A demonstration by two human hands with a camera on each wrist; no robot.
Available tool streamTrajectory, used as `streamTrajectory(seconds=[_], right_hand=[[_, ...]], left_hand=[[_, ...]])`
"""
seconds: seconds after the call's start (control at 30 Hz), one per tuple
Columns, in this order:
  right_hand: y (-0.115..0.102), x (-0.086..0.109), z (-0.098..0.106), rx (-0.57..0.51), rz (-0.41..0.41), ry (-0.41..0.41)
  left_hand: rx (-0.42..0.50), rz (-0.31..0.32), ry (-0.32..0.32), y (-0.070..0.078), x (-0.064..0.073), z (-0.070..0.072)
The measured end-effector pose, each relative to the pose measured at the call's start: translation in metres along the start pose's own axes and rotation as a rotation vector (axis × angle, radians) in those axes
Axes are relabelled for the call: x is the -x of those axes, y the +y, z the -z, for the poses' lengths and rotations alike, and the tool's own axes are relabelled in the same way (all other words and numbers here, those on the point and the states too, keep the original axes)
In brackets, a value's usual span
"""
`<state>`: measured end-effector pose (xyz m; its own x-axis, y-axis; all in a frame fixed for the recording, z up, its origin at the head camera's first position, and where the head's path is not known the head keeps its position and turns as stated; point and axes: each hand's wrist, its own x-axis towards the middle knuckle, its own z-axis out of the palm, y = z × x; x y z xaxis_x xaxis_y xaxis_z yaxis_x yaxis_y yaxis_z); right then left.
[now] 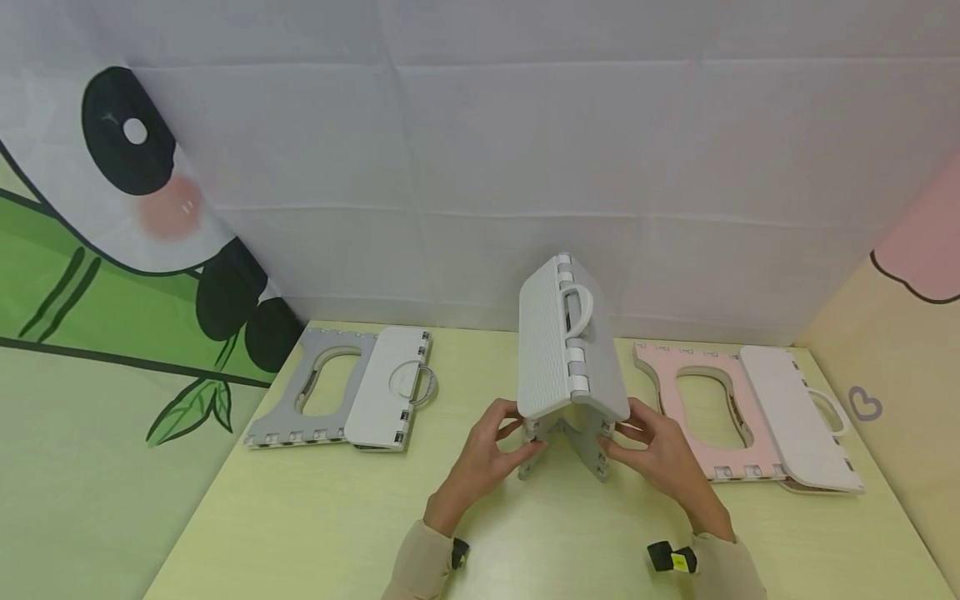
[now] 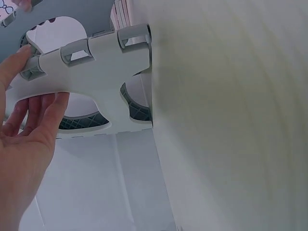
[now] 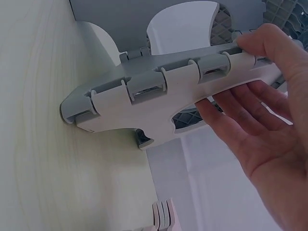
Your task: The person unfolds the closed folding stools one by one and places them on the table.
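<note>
The half-folded white stool (image 1: pixel 540 346) stands mid-desk (image 1: pixel 562 554). The left hand (image 1: pixel 483 457) pinches one leg (image 2: pixel 103 74); the right hand (image 1: pixel 663 458) pinches the other. It looks light and hard, but bendy at its hinges (image 2: pixel 76 46). Best hold the leg edges.

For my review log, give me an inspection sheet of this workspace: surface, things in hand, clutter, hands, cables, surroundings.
Surface: pale yellow, wood-grained table.
Job's things: white-and-grey plastic folding stool, partly unfolded into a roof shape, its white loop handle near the top ridge.
Clutter: flat grey-and-white plastic stool to the left; flat pink-and-white plastic stool to the right.
Left hand: grips the middle stool's lower part, fingers through an opening.
Right hand: grips the opposite side similarly.
Cables: nothing seen.
Surroundings: creased greyish-white cloth backdrop; black-and-white cartoon panda print on the left; cream panel with a purple heart outline on the right.
</note>
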<state>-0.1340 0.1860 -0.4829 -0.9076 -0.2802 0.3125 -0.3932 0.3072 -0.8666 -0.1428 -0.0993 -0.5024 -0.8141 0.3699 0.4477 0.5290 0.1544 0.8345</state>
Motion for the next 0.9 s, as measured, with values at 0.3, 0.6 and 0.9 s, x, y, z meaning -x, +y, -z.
streamTrajectory(seconds=[0.3,0.6,0.9], right_hand=[[0.0016,0.0002,0.0032,-0.001,0.020,-0.008],[0.0038,0.0009,0.0050,-0.012,0.041,-0.008],[0.0032,0.0019,0.0065,-0.022,0.028,-0.009]], left_hand=[[-0.008,0.003,-0.005,0.0010,0.0001,0.0033],[-0.019,-0.005,0.010,0.0034,-0.0004,0.0056],[-0.009,0.007,-0.001,-0.0020,0.0010,0.0078]])
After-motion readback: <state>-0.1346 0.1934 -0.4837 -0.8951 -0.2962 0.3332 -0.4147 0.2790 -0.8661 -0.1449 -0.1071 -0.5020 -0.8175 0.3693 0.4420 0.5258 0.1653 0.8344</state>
